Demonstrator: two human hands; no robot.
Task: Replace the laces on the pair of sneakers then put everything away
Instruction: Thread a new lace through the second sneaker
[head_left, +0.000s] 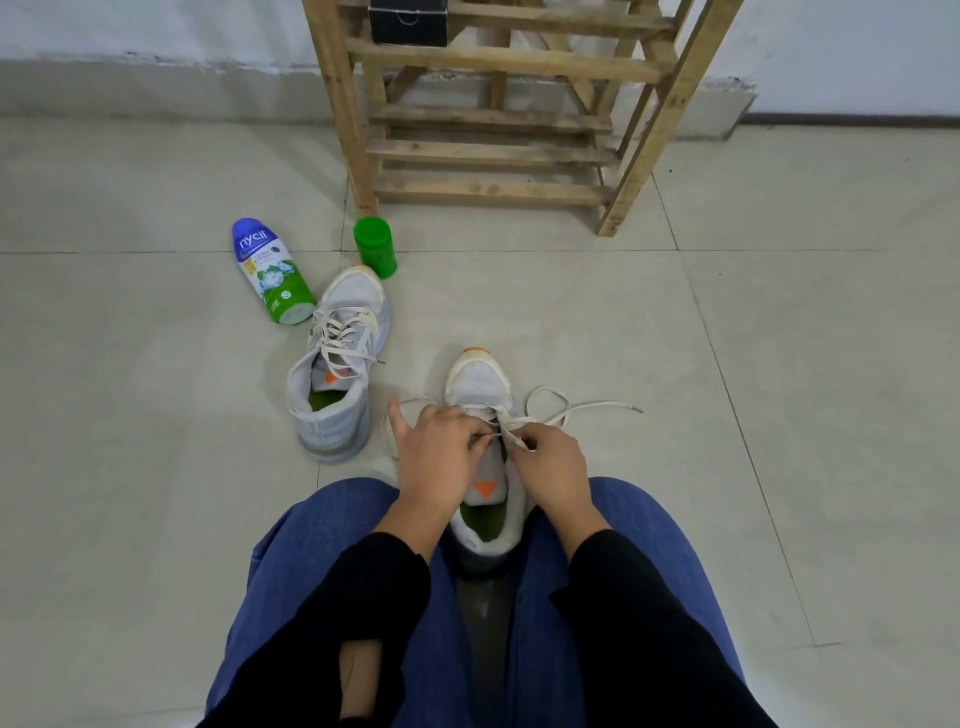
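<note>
**Lacing the near sneaker, both hands on the lace**

I sit on the tiled floor with one sneaker between my knees, toe pointing to 12 o'clock. My left hand rests over its eyelets, fingers curled and pinching the cream lace, thumb sticking out. My right hand pinches the same lace just beside it; a loop and one loose end trail off towards 2 o'clock. The second sneaker, loosely laced, stands at 10 o'clock. Beyond it a powder bottle lies on its side, and a green jar stands at the foot of the wooden rack at 12 o'clock.
</note>
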